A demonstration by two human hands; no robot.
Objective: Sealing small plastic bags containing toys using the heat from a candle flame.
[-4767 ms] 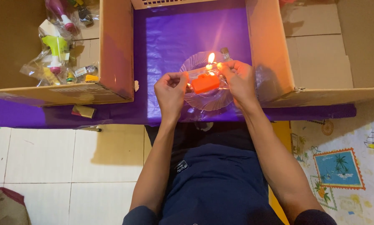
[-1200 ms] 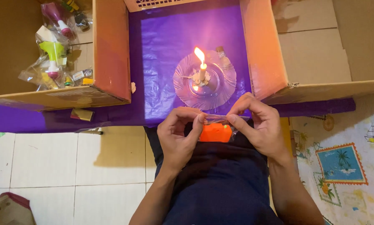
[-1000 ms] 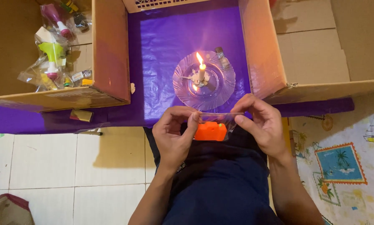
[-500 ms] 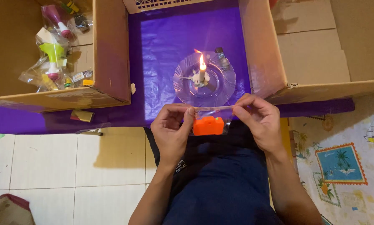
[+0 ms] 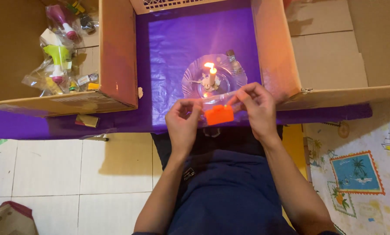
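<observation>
Two hands pinch a small clear plastic packet with an orange block taut at the purple sheet's near edge, left hand and right hand each clamping one end. Better kept level, just short of the lit white candle.

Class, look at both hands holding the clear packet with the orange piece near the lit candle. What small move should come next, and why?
Probably ease the clear packet forward so its top edge meets the candle flame. The left hand and right hand pinch it taut at either end, the orange piece hangs below, and the edge sits just short of the flame.
</observation>
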